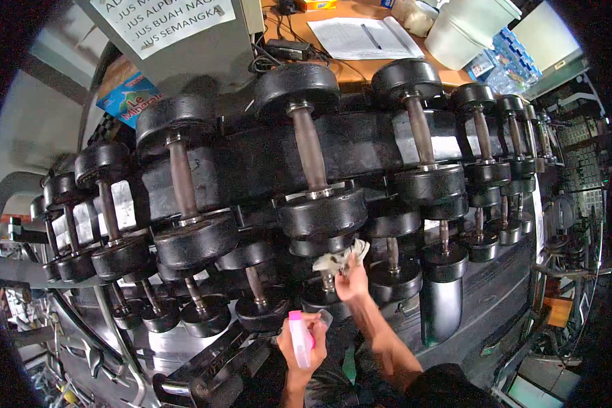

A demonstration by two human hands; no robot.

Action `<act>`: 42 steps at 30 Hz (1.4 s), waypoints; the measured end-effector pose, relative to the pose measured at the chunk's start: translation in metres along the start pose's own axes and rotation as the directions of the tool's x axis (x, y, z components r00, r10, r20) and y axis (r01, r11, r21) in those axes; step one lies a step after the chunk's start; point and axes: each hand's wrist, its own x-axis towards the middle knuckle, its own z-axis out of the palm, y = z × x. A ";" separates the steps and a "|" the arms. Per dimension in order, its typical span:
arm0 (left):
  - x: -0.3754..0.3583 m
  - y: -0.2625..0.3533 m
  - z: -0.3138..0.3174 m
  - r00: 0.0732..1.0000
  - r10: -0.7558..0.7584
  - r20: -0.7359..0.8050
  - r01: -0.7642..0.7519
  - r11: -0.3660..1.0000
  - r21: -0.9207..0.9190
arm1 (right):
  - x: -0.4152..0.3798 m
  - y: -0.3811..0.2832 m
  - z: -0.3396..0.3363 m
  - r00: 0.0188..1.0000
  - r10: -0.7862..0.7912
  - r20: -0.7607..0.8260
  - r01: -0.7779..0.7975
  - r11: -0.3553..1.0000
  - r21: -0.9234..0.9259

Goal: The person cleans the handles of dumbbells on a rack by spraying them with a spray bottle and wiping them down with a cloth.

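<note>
My left hand (287, 348) is wrapped round a small spray bottle (299, 343) with a pink top, held low in front of the rack. In my right hand (351, 283) is a crumpled pale cloth (341, 260) with dark patches. The cloth lies against a black dumbbell (323, 297) in the lower row, over the upper part of its grip, and partly hides it. Directly above is a larger dumbbell (322, 212) of the upper row, with a bare metal handle.
Two rows of black dumbbells fill the rack (251, 153) from left to right. Behind it, a wooden desk (352, 73) bears papers (360, 37), a pen, cables and a white bucket (466, 30). A printed sign (158, 24) hangs at upper left. Gym equipment stands at both sides.
</note>
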 end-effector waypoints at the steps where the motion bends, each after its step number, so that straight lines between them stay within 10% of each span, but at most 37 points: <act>1: 0.002 0.002 0.000 1.000 0.001 -0.002 -0.001 1.000 0.004 | 0.000 0.017 -0.008 0.998 -0.061 0.010 0.062 0.998 -0.006; 4: 0.007 0.002 -0.002 0.976 0.172 -0.131 -0.169 0.985 0.037 | -0.049 0.036 0.008 0.945 0.136 0.298 -0.073 0.974 -0.215; 7: 0.001 -0.010 -0.009 0.986 0.068 -0.152 -0.045 0.988 0.151 | -0.041 0.057 0.026 0.816 0.547 0.184 -0.453 0.804 -0.385; 9: 0.001 -0.011 -0.008 0.983 0.053 -0.177 -0.032 0.993 0.118 | 0.017 0.100 -0.009 0.858 0.275 0.434 -0.042 0.879 -0.475; 11: 0.004 -0.004 -0.005 0.978 0.064 -0.199 -0.056 0.997 0.049 | 0.053 0.107 0.013 0.906 0.360 0.221 -0.401 0.899 0.178; 13: 0.007 -0.002 -0.007 0.977 0.089 -0.195 -0.077 0.995 0.066 | 0.084 0.105 0.014 0.794 0.279 0.541 -0.407 0.904 0.130; 16: 0.010 0.000 -0.011 0.976 0.203 -0.075 -0.180 0.954 0.241 | 0.066 0.090 0.015 0.835 0.447 0.320 -0.522 0.827 0.208; 17: 0.011 0.001 -0.010 0.975 0.204 -0.082 -0.180 0.954 0.240 | 0.034 0.065 0.020 0.836 0.122 0.536 0.000 0.975 -0.223; 18: 0.012 0.001 -0.010 0.979 0.175 -0.101 -0.151 0.967 0.206 | 0.013 0.043 0.022 0.599 -0.046 0.799 0.599 0.688 -0.410; 19: 0.011 0.001 -0.009 0.983 0.141 -0.117 -0.120 0.978 0.172 | 0.009 0.023 0.021 0.831 0.197 0.520 -0.007 0.939 -0.344; 20: 0.009 0.000 -0.008 0.984 0.135 -0.118 -0.113 0.978 0.176 | 0.010 0.004 0.014 0.790 0.553 0.263 -0.569 0.822 -0.017; 21: 0.006 -0.001 -0.007 0.986 0.101 -0.130 -0.086 0.989 0.116 | 0.016 -0.002 -0.007 0.860 0.434 0.268 -0.438 0.898 -0.047; 22: 0.006 -0.002 -0.006 0.987 0.071 -0.143 -0.064 0.996 0.055 | -0.029 -0.028 -0.008 0.899 0.049 0.435 0.186 0.857 -0.481; 24: 0.005 -0.003 -0.005 0.987 0.095 -0.129 -0.087 0.994 0.071 | -0.006 -0.057 -0.061 0.857 0.226 0.462 -0.268 0.963 0.024; 25: 0.004 -0.003 -0.005 0.987 0.118 -0.108 -0.109 0.991 0.084 | -0.006 -0.062 -0.036 0.997 -0.077 0.006 0.073 0.914 -0.399; 27: 0.003 -0.004 -0.004 0.987 0.128 -0.094 -0.119 0.988 0.099 | -0.030 -0.071 -0.009 0.958 -0.238 0.159 0.257 0.961 -0.105; 29: 0.004 -0.006 -0.005 0.987 0.153 -0.058 -0.143 0.979 0.145 | -0.024 -0.058 -0.014 0.945 -0.326 -0.043 0.316 0.937 -0.148; 32: 0.001 -0.015 -0.003 0.985 0.117 -0.130 -0.111 0.992 0.055 | -0.028 -0.023 0.003 0.720 -0.658 0.221 0.644 0.514 -0.567; 34: -0.001 -0.015 -0.004 0.985 0.133 -0.108 -0.123 0.988 0.088 | -0.013 -0.002 0.010 0.203 -0.670 0.714 0.776 -0.335 -0.535; 35: -0.001 -0.015 -0.006 0.984 0.150 -0.093 -0.139 0.983 0.122 | -0.012 0.000 0.020 0.184 -0.428 0.885 0.709 -0.565 -0.421; 36: -0.001 -0.014 -0.006 0.984 0.151 -0.091 -0.139 0.982 0.125 | -0.012 0.003 0.033 0.084 -0.370 0.925 0.670 -0.666 -0.327; 42: -0.003 -0.012 -0.002 0.970 0.238 -0.052 -0.235 0.970 0.059 | 0.001 0.023 0.084 0.199 0.345 0.917 0.684 -0.720 0.122</act>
